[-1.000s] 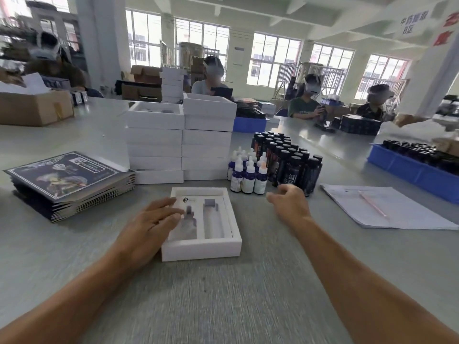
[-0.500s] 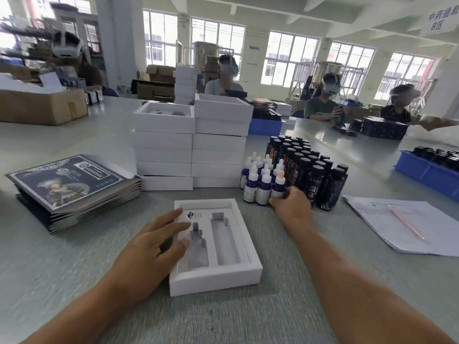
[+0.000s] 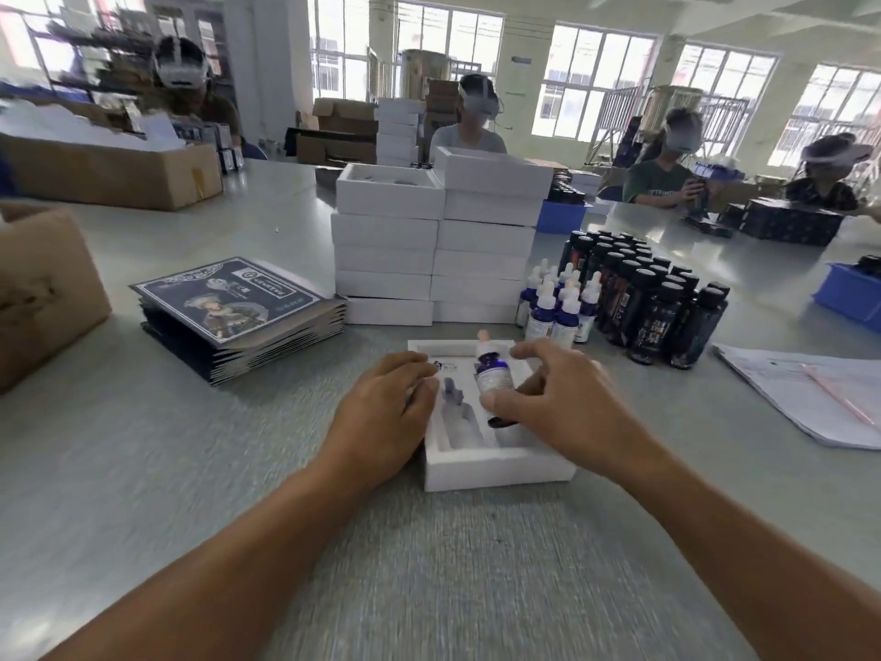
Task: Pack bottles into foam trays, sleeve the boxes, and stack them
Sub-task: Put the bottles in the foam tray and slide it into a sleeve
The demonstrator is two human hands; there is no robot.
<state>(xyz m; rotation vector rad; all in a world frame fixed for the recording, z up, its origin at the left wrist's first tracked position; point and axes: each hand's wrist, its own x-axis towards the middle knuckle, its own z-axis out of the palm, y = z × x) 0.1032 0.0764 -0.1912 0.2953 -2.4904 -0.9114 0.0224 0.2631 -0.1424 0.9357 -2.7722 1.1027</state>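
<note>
White foam tray [image 3: 496,467] sits on grey desk [image 3: 190,469]. Left hand [image 3: 381,412] rests flat on tray's left edge, fingers relaxed. Right hand [image 3: 567,403] pinches blue dropper bottle [image 3: 493,374], tilted, above right slot. Bottle group [image 3: 629,298] & white box stacks [image 3: 438,240] just behind.

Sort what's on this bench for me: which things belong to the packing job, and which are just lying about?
Job:
- dropper bottle, gripped by the right hand
- foam tray, steadied by the left hand
- dropper bottles
- dark bottles
- white boxes
- printed sleeves

Lying about:
- papers
- pen
- cardboard box
</note>
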